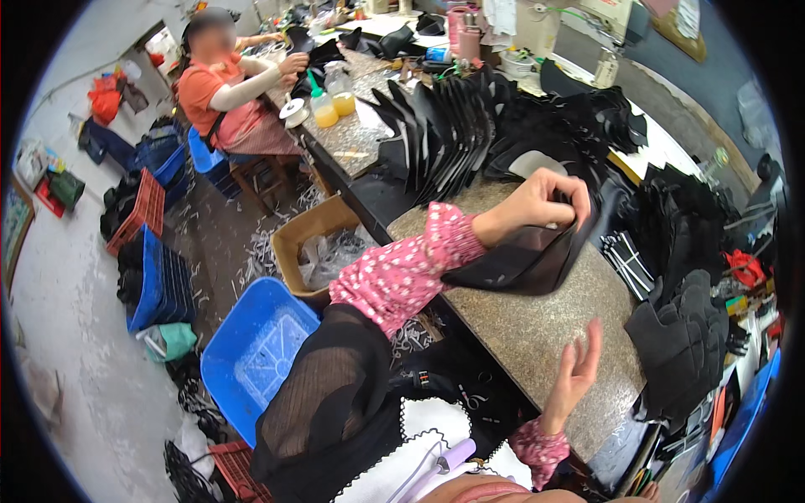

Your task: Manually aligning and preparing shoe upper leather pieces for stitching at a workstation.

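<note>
My left hand reaches over the speckled worktop in a pink floral sleeve. Its fingers are closed on the upper edge of a curved black sheet piece, like a shoe upper, which hangs down over the worktop. Nearer to me, my right hand is held up above the worktop's front part. Its fingers are stretched out and nothing is in them. Beyond the left hand stands a row of stacked black pieces.
A heap of black pieces lies at the back. Dark grey pieces and white-edged strips lie right. Glue bottles stand far left. A cardboard box and blue tub sit beside the bench; a co-worker sits beyond.
</note>
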`<action>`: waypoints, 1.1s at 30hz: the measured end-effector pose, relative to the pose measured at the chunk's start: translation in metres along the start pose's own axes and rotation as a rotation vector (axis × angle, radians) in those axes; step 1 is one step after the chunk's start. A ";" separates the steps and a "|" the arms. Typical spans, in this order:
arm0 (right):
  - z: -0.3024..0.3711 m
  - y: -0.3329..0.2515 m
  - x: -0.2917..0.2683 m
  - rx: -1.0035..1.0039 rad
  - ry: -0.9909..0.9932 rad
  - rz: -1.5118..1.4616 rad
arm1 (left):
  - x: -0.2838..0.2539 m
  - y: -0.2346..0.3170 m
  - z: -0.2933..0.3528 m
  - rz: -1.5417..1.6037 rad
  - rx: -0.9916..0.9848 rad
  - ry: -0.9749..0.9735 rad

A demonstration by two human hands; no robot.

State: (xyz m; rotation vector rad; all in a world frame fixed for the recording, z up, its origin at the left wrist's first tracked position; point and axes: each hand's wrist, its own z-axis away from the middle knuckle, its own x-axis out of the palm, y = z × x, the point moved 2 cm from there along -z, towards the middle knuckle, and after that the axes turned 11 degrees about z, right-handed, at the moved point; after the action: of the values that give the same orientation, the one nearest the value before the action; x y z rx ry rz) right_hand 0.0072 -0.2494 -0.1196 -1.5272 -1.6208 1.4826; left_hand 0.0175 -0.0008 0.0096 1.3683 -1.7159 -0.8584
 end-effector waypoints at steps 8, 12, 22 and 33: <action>-0.009 -0.017 -0.054 0.076 -0.134 -0.537 | 0.074 -0.032 0.012 0.568 -0.104 -0.544; 0.005 -0.038 -0.067 0.098 -0.215 -0.503 | 0.073 -0.025 0.024 0.402 -0.205 -0.649; -0.019 -0.079 -0.055 0.089 -0.257 0.004 | 0.079 -0.005 0.007 -0.589 -0.116 -0.723; -0.028 -0.042 -0.026 0.152 0.143 -0.378 | 0.071 -0.054 -0.011 -0.157 -0.245 -0.335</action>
State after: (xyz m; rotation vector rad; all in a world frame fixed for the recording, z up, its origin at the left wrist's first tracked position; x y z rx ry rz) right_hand 0.0218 -0.2537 -0.0647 -1.1401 -1.5676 1.2300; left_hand 0.0425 -0.0815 -0.0205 1.2561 -1.6914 -1.4040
